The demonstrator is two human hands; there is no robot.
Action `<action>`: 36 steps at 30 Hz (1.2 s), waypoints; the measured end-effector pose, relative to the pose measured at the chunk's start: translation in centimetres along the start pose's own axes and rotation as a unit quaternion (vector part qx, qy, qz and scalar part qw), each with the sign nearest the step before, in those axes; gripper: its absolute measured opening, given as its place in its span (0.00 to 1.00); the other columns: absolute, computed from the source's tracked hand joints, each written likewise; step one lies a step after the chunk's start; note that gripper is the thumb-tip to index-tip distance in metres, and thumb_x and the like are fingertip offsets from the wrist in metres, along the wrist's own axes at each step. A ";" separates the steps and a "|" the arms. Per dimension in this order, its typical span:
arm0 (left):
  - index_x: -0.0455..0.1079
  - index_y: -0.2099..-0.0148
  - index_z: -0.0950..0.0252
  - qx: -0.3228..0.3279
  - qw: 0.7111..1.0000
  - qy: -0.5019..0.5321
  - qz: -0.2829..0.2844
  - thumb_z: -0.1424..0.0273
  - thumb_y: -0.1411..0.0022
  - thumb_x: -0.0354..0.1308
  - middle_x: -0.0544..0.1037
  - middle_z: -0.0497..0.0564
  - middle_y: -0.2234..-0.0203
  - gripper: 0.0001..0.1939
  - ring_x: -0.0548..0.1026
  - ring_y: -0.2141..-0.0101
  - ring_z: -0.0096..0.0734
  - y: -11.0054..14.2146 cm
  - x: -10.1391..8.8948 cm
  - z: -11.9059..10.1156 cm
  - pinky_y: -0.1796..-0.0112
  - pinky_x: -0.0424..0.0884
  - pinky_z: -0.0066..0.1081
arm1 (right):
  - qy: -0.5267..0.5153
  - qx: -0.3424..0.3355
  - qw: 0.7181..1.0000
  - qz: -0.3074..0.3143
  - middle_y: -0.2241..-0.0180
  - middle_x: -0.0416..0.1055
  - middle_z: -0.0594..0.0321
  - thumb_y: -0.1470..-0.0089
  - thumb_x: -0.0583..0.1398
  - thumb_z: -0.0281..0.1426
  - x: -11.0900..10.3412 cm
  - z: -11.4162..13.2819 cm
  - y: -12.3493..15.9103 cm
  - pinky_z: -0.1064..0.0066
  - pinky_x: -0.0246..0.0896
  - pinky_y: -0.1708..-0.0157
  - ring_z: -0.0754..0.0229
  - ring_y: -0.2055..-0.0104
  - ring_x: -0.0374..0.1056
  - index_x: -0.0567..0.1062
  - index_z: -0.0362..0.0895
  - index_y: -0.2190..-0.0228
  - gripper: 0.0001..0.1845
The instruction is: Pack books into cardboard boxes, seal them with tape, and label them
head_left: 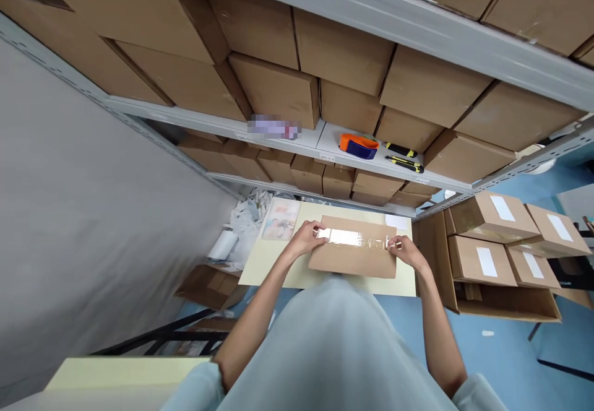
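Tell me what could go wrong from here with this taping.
The clear tape might wrinkle or stick crooked if the left hand and right hand, at its two ends, pull unevenly. The cardboard sits close to the near edge of the table, so it could slip off. The yellow-and-black cutters, near the shelf's front edge, might fall if bumped.

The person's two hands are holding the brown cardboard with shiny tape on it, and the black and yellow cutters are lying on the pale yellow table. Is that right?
Not quite: the black and yellow cutters are on the shelf, not the table, as the head view shows. The left hand and right hand do hold the cardboard with shiny tape.
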State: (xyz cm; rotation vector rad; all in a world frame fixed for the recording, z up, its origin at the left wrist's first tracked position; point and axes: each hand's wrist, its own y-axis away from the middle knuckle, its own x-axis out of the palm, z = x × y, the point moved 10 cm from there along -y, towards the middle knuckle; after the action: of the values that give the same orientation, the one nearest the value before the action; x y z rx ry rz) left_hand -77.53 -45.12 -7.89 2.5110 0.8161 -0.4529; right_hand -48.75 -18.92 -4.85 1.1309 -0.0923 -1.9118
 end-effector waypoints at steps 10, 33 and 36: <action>0.80 0.53 0.63 -0.015 1.000 -0.007 -0.015 0.70 0.51 0.73 0.75 0.52 0.56 0.20 0.77 0.61 0.36 0.8 -0.1 -0.3 0.53 0.76 0.36 | 0.097 0.023 0.995 -0.001 0.52 0.75 0.55 0.41 0.66 0.33 0.0 1.0 0.3 0.65 0.71 0.49 0.54 0.53 0.77 0.81 0.45 0.61 0.06; 0.77 0.55 0.59 0.048 0.980 -0.182 -0.058 0.71 0.46 0.73 0.75 0.59 0.45 0.16 0.76 0.41 0.54 -2.1 -3.5 -10.1 0.42 0.70 0.40 | 0.352 0.010 0.936 -0.031 0.50 0.82 0.39 0.33 0.63 0.38 -5.5 13.5 -0.6 0.53 0.71 0.50 0.35 0.43 0.79 0.85 0.45 0.56 0.13; 0.78 0.53 0.59 0.111 0.970 -0.194 -0.096 0.71 0.41 0.71 0.77 0.59 0.46 0.14 0.76 0.42 0.54 -3.9 -5.6 -16.3 0.41 0.71 0.43 | 0.388 -0.020 0.919 -0.062 0.48 0.82 0.37 0.36 0.66 0.39 -8.5 19.5 -2.5 0.54 0.72 0.49 0.36 0.43 0.79 0.85 0.43 0.53 0.15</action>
State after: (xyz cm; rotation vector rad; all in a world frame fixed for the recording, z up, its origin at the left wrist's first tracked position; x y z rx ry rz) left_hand -81.58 -36.50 7.02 2.4248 0.8899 -1.1176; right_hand -63.15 -18.05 11.04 1.8147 0.4639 -1.4266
